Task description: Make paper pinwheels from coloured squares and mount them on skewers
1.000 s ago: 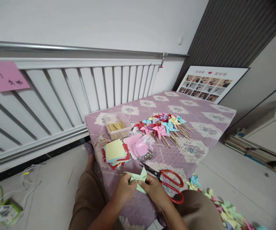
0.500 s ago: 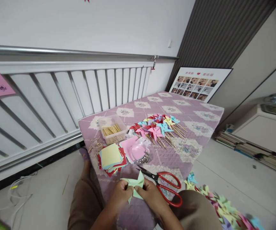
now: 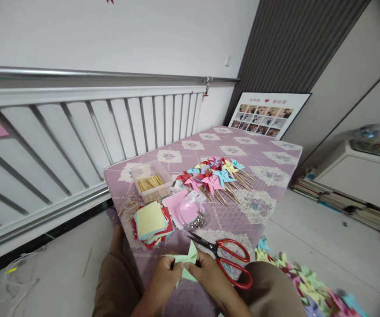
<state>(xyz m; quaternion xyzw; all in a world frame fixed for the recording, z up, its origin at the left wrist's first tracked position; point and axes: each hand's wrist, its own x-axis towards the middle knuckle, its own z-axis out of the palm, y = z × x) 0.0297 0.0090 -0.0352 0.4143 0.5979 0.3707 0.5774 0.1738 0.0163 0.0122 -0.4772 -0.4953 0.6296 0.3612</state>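
A light green paper square, partly folded into a pinwheel shape, is pinched between both my hands at the near edge of the purple quilted table. My left hand grips its left side and my right hand grips its right side. Red-handled scissors lie open on the table just right of my right hand. A stack of coloured paper squares sits just beyond my left hand.
A clear box of wooden sticks, a bag of metal pins and a heap of finished pinwheels on sticks lie on the table. More pinwheels lie on the floor at right. A white railing runs along the left.
The view has shifted to the right and slightly down. My hands keep working the green paper, and its folded points have changed shape a little.
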